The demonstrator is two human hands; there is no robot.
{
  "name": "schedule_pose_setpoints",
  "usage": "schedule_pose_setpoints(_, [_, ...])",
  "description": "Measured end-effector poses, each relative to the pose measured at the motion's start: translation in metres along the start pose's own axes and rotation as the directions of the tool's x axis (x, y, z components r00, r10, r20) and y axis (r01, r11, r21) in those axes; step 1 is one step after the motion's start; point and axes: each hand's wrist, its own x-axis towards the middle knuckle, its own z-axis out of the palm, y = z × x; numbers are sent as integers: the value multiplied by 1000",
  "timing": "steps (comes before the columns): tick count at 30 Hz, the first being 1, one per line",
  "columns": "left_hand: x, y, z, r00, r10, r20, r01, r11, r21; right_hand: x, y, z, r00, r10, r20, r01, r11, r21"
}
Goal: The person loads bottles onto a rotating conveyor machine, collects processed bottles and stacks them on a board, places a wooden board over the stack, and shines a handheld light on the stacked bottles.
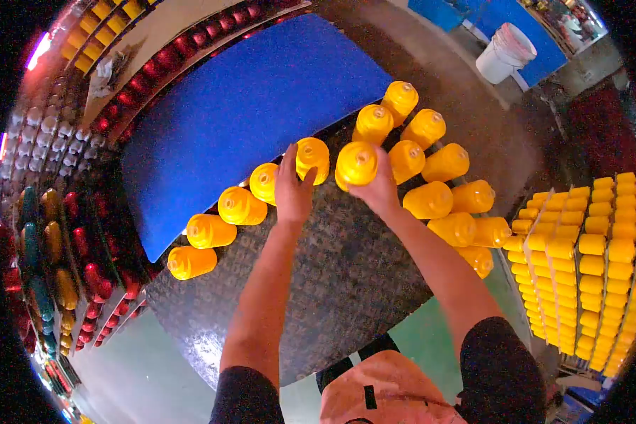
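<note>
My right hand (378, 185) is wrapped round the right side of a yellow thread spool (357, 162), which is raised toward the camera over the dark table top (318, 240). My left hand (293, 189) is open, fingers stretched and thumb apart, against the lower left side of another yellow spool (313, 157). Left of that hand, several more yellow spools (241, 205) form a slanting row along the edge of a blue board (254, 92). To the right, a cluster of yellow spools (428, 200) stands in rows, partly behind my right forearm.
A tall stack of yellow spools (586, 261) stands at the right. Racks of red spools (95, 283) and other colours line the left side. Beyond the table are a white bucket (505, 53) and a row of dark red spools (169, 60).
</note>
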Motion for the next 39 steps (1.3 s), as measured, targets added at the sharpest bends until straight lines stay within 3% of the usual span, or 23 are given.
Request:
schedule_pose_setpoints(2, [17, -10, 10, 998, -8, 60, -8, 966, 258, 19, 15, 11, 996, -44, -83, 39, 998, -58])
schedule_pose_setpoints(4, [24, -17, 12, 998, 24, 63, -41, 960, 277, 30, 18, 24, 987, -50, -152, 37, 995, -89])
schedule_pose_setpoints(10, [39, -30, 32, 982, -155, 106, 122, 956, 268, 48, 44, 37, 995, -40, -95, 43, 999, 32])
schedule_pose_setpoints(12, [38, -16, 41, 981, -180, 77, 142, 924, 354, 57, 60, 30, 992, -74, -99, 64, 992, -105])
schedule_pose_setpoints(18, [40, 1, 34, 941, -328, 81, 275, 883, 380, 60, 68, 42, 993, -39, -115, 25, 992, -124])
schedule_pose_setpoints(21, [34, -10, 25, 972, -233, 36, 203, 905, 374, 47, 47, 53, 992, 93, -81, -108, 975, -196])
schedule_pose_setpoints(22, [34, -16, 24, 972, -234, 36, 204, 905, 373, 43, 41, 51, 992, 93, -81, -107, 975, -197])
schedule_pose_setpoints(24, [33, -19, 20, 983, -183, 2, 168, 904, 393, 37, 25, 35, 996, 4, -85, -37, 920, -390])
schedule_pose_setpoints(28, [28, -13, -15, 990, -139, -9, 134, 932, 335, 74, 22, -1, 977, -12, -211, -55, 949, -311])
schedule_pose_setpoints(30, [17, -20, -43, 993, -56, -107, 91, 931, 354, 102, 35, -14, 996, -14, -92, -27, 899, -436])
schedule_pose_setpoints(31, [9, -26, -54, 997, -53, -64, 77, 870, 486, 113, 51, -15, 996, -12, -87, -27, 903, -430])
schedule_pose_setpoints(33, [-6, -38, -58, 988, -149, -45, 154, 882, 445, 123, 75, -15, 980, 85, 178, 23, 846, -532])
schedule_pose_setpoints(34, [-13, -44, -60, 971, -239, -19, 227, 890, 397, 121, 80, -17, 979, 85, 184, 25, 850, -525])
schedule_pose_setpoints(36, [-15, -45, -60, 973, -228, -35, 223, 887, 404, 123, 78, -27, 953, 110, 284, 17, 911, -411])
schedule_pose_setpoints(39, [-9, -44, -68, 966, -259, -18, 233, 834, 500, 118, 83, -19, 971, 105, 213, 13, 872, -490])
